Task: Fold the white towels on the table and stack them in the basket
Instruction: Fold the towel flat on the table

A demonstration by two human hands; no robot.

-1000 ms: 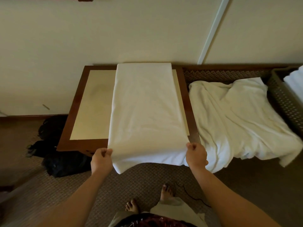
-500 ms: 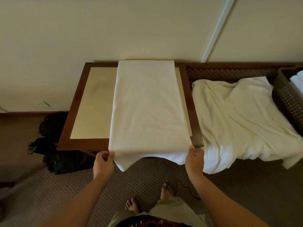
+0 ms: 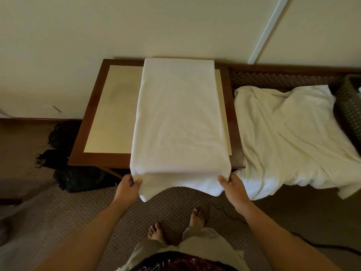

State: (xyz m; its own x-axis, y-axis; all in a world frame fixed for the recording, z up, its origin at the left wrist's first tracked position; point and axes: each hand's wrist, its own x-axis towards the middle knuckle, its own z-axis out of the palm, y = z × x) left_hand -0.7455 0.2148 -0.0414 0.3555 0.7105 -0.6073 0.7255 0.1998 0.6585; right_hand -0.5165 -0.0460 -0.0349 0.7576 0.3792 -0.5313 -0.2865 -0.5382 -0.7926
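The long white terry towel runs lengthwise away from the person across the brown-framed wooden surface. Left hand and right hand each pinch a near corner, equally close, so the fold likely goes straight forward.

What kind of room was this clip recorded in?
Probably a hotel room or bedroom: patterned carpet, a dark wooden table against a plain wall, and a woven basket beside loose white towels.

The long folded terry towel is plain white, and so is the rumpled loose towel beside it. The rectangular wooden tabletop has a pale cream centre panel inside a dark reddish-brown border. The woven basket is dull brown with an open lattice pattern. The carpeted floor is brown with a small repeating diamond weave. The wall is plain cream, and the soft bag on the floor is black.
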